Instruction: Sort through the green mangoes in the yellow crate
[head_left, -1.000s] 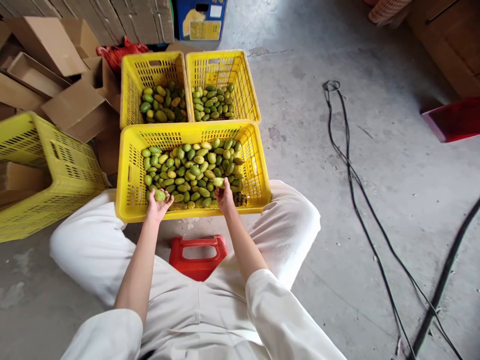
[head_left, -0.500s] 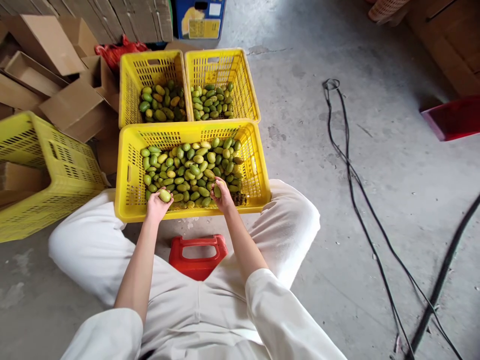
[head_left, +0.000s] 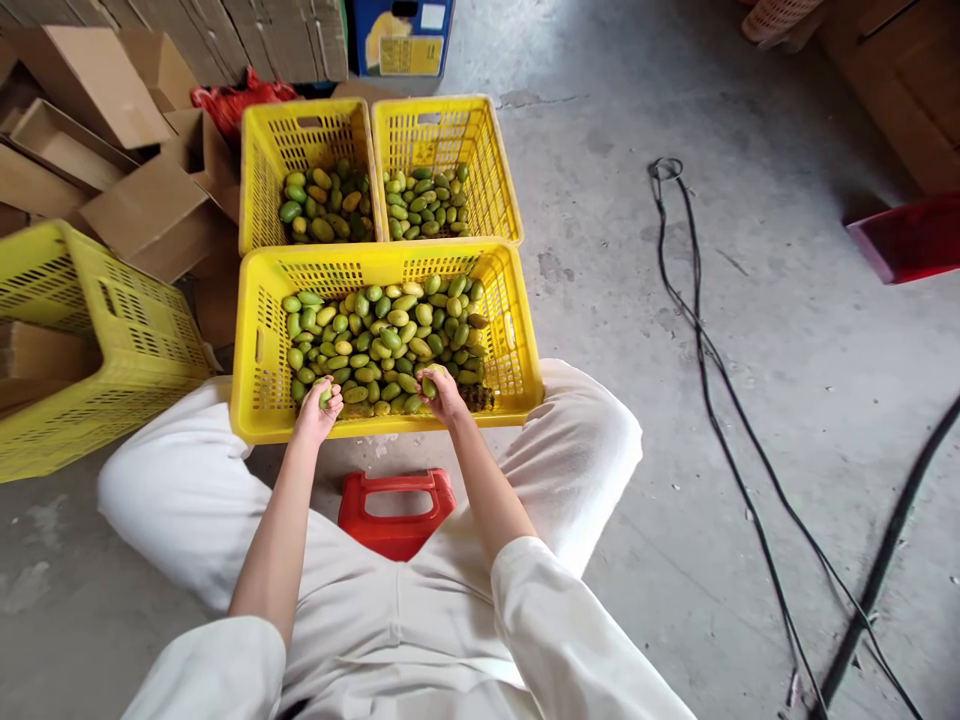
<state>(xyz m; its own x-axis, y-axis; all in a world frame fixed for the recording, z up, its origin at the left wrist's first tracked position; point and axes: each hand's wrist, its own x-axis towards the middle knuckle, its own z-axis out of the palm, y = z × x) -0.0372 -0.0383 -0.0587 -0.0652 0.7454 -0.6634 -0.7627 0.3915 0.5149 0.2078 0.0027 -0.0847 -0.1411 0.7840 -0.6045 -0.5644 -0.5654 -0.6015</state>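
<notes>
Soft light, pale sheen on far floor (head_left: 510,50)

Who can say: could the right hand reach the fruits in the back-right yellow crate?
Probably yes, by leaning: the yellow crate is open-topped, though the right hand holds a fruit.

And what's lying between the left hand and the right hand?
In the head view, loose green fruits in the large yellow crate show between the left hand and the right hand, with the crate's near rim just below.

Readable text: none | blue box (head_left: 400,38): yellow panel (head_left: 410,57), print too small; white label (head_left: 433,16), illegible | rear right crate (head_left: 491,165): wall mark (head_left: 424,152), illegible
</notes>
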